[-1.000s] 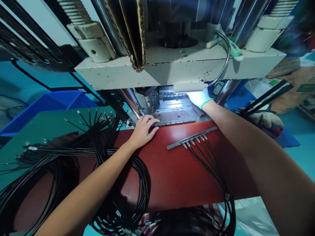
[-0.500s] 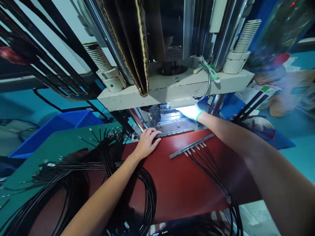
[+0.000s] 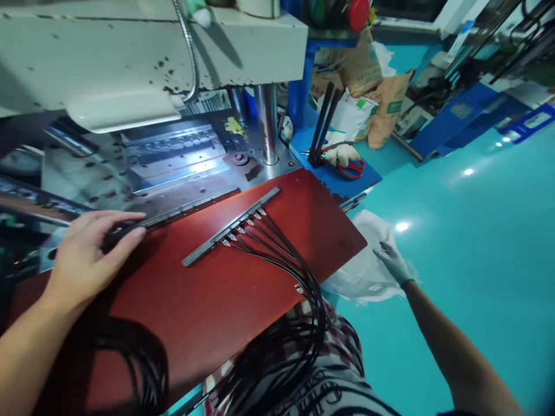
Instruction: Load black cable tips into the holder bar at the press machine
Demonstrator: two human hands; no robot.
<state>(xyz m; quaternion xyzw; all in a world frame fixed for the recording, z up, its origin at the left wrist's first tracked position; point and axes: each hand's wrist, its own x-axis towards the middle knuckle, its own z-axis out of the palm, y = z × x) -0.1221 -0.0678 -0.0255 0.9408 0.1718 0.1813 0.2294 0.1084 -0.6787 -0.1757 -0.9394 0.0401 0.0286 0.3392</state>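
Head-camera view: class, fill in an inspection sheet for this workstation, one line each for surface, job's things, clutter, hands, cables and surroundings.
Surface: dark red flat board below the grey press machine.
Job's things: grey metal strip holding a row of cable connectors; a second dark strip at the board's far edge.
Clutter: red-handled scissors on a blue shelf.
Hands: bare left hand, fingers on the dark strip; gloved right hand on a white plastic bag.
Cables: black cable bundle running off the board.
Surroundings: glossy teal floor, brown paper sacks.
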